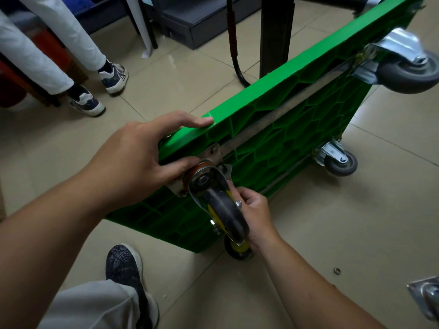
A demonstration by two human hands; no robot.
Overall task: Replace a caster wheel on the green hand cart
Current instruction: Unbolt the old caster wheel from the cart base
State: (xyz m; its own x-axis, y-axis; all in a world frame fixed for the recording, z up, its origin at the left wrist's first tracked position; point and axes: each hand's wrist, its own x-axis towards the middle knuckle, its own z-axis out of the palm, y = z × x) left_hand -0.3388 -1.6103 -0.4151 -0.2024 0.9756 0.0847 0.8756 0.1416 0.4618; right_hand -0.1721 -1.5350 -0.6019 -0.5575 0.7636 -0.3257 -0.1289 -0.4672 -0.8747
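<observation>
Holding left grip (140, 150) clamped over the stiff rim of the green hand cart (285, 143), tipped on the floor (166, 74), and right grip (255, 214) curled, seemingly, round the steel fork of its solid caster wheel (225, 210).

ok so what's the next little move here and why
Probably let go of the caster with the right hand and fetch what looks like a nut on the floor. The caster sits against the cart corner, the left hand holds that edge steady, and whether every bolt is tight cannot be seen, so the loose nut likely belongs there.
</observation>
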